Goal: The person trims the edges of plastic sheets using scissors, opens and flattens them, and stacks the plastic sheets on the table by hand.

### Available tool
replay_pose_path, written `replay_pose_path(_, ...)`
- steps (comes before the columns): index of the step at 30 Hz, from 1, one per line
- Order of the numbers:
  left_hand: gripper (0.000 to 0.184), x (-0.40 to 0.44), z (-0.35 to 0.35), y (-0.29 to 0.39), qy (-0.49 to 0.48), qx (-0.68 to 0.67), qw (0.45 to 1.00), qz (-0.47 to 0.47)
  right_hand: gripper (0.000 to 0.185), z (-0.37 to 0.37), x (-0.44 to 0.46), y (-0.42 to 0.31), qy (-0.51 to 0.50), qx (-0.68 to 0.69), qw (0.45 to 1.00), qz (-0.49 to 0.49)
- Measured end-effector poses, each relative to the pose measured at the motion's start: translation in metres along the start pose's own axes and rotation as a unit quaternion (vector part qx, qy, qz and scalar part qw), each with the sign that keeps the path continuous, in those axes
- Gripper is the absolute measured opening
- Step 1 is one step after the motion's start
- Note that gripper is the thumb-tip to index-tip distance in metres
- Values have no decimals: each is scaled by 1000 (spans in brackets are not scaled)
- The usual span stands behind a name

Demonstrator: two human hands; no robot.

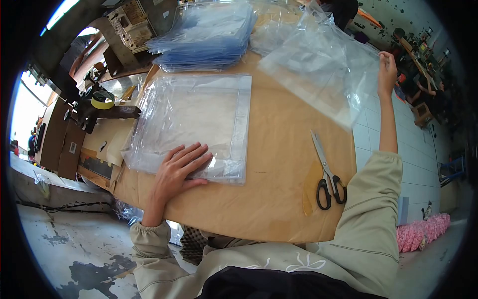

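Note:
My left hand (181, 167) lies flat, fingers stretched out, on the lower part of a clear plastic bag (199, 109) that rests on the brown paper-covered table (279, 164). Out to the right, my right hand (387, 72) pinches the edge of another clear plastic bag (323, 65), which is lifted and slanted above the table's far right side. Scissors (324, 167) with black handles lie between my arms, blades pointing away from me. Beyond the flat bag is a tall stack of bluish clear plastic bags (204, 40).
A sewing machine (117, 55) stands at the left with a roll of yellow tape (102, 99) by it. At lower right, a pink fluffy bundle (423, 231) sits on the floor. A person (341, 10) is partly visible at the far end, others at the right.

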State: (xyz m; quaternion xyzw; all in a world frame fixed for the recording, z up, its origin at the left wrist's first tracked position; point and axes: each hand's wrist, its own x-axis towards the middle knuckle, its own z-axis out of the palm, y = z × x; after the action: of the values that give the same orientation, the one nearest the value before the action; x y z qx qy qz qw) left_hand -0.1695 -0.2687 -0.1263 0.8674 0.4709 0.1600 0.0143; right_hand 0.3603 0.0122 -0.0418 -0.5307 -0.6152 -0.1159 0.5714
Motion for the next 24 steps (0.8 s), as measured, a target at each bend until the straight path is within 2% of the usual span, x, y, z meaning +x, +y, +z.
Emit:
replay_pose_path(2,71,0,-3,1,-3,28,1000,9,15,-20,-13,-18,-27,118,990,72)
replay_pose_path(4,76,0,-11,5,-11,77,997,18,15,-36,-31,-52,-47,227,958,169)
replay_pose_path(5,77,-1,-13,9,28,10,1000,-6,16,-43,-41,-71,-55,281,933,217)
replay_pose_path(7,79,-2,-14,24,100,-124,986,-50,16,-60,-60,-106,-121,264,931,222)
replay_pose_path(9,86,-3,-21,56,113,-394,906,-102,17,-79,-86,-141,-179,214,937,211)
replay_pose_path(11,91,-7,-21,94,126,-618,766,-122,17,-92,-122,-167,-227,169,937,203)
replay_pose_path(13,98,-14,-13,118,73,-728,668,-134,17,-101,-152,-178,-242,170,929,223)
replay_pose_path(14,82,-17,-10,125,77,-715,683,-128,18,-102,-166,-179,-238,175,926,237)
replay_pose_path(17,65,-14,-10,129,24,-688,688,-229,18,-100,-185,-168,-203,243,905,285)
replay_pose_path(18,44,-16,-3,126,51,-692,687,-214,18,-100,-187,-167,-191,259,900,294)
replay_pose_path(21,30,-18,-2,112,-3,-587,787,-191,16,-102,-186,-159,-160,274,894,317)
replay_pose_path(22,13,-17,-10,114,-10,-559,793,-242,16,-101,-185,-157,-147,276,894,322)
replay_pose_path(24,11,-16,-16,116,-47,-503,831,-232,16,-95,-195,-153,-121,301,883,340)
